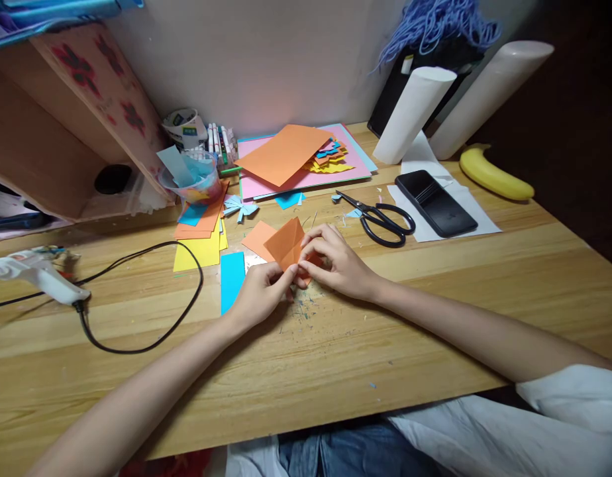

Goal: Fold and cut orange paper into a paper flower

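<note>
A folded orange paper point(285, 244) stands partly raised off the wooden table point(336, 344) at its middle. My left hand point(262, 291) pinches the paper's near corner between thumb and fingers. My right hand point(336, 260) grips the same paper from the right, fingers curled over its edge. A blue paper strip point(232, 278) lies just left of my left hand. Yellow and orange sheets point(201, 245) are stacked behind it. A small blue paper bow point(240, 208) rests beyond the orange paper.
Black scissors point(383, 220) and a phone point(435, 202) on white paper lie at the right, a banana point(495, 175) farther right. A glue gun point(35, 271) with a looping black cord point(152, 298) is at the left. Coloured sheets point(299, 159), a cup, markers and white rolls point(415, 112) line the back.
</note>
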The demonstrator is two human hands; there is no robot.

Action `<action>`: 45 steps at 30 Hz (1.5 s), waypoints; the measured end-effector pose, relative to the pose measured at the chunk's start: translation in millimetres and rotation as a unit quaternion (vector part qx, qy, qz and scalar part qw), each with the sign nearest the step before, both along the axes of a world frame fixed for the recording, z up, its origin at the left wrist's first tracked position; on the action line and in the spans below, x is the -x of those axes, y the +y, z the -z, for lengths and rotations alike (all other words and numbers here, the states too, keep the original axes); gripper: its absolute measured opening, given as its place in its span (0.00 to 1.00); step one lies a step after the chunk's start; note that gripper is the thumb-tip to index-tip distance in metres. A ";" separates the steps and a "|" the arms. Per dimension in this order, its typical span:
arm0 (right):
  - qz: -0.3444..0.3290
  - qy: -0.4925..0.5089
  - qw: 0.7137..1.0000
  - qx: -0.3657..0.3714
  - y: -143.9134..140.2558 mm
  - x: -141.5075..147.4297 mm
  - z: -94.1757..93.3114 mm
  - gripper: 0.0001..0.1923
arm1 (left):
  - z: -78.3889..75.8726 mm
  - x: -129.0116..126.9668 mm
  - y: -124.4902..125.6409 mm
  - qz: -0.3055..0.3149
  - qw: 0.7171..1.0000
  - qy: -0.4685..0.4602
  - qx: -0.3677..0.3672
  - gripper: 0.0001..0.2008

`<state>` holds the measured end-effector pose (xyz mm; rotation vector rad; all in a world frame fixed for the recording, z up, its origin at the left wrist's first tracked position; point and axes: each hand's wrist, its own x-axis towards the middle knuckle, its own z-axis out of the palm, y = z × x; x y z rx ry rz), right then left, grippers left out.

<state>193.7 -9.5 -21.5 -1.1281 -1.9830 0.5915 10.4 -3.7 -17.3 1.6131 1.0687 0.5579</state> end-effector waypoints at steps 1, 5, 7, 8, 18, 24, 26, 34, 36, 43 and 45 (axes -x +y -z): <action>0.005 0.017 1.000 0.015 0.5 -0.6 0.8 0.02 | 0.0 0.2 0.0 -0.004 1.000 -0.002 -0.002 0.20; 0.027 0.113 0.988 0.102 6.3 -4.1 6.9 0.03 | 1.0 0.3 0.7 -0.012 0.999 -0.031 0.003 0.19; 0.028 0.178 0.973 0.145 10.2 -5.4 9.3 0.05 | 1.7 0.3 1.1 -0.012 0.999 -0.036 0.004 0.18; 0.026 0.210 0.963 0.168 11.7 -5.7 9.6 0.06 | 1.9 0.4 1.2 -0.011 0.999 -0.033 0.002 0.19; 0.006 0.368 0.872 0.324 10.2 -0.5 4.6 0.13 | -1.1 0.6 -0.2 0.008 1.000 -0.008 0.002 0.18; 0.020 0.369 0.879 0.302 11.2 0.2 8.5 0.13 | -0.5 0.2 0.6 0.001 0.999 -0.025 0.023 0.18; 0.023 0.366 0.883 0.292 10.7 0.6 8.9 0.13 | -1.1 -0.5 0.6 -0.008 0.999 -0.030 0.032 0.17; 0.008 0.336 0.899 0.281 6.8 3.1 9.8 0.12 | -1.8 -3.4 1.6 -0.029 0.996 -0.065 0.054 0.15; 0.025 0.348 0.894 0.281 6.2 4.9 10.0 0.15 | -2.5 -3.5 2.4 -0.038 0.995 -0.066 0.057 0.15; 0.001 0.318 0.890 0.327 -0.7 10.7 4.9 0.14 | -7.0 -3.5 3.9 -0.053 0.995 -0.060 0.057 0.16; -0.034 0.303 0.889 0.341 -3.1 10.7 2.3 0.10 | -6.4 -2.7 4.0 -0.048 0.996 -0.057 0.051 0.17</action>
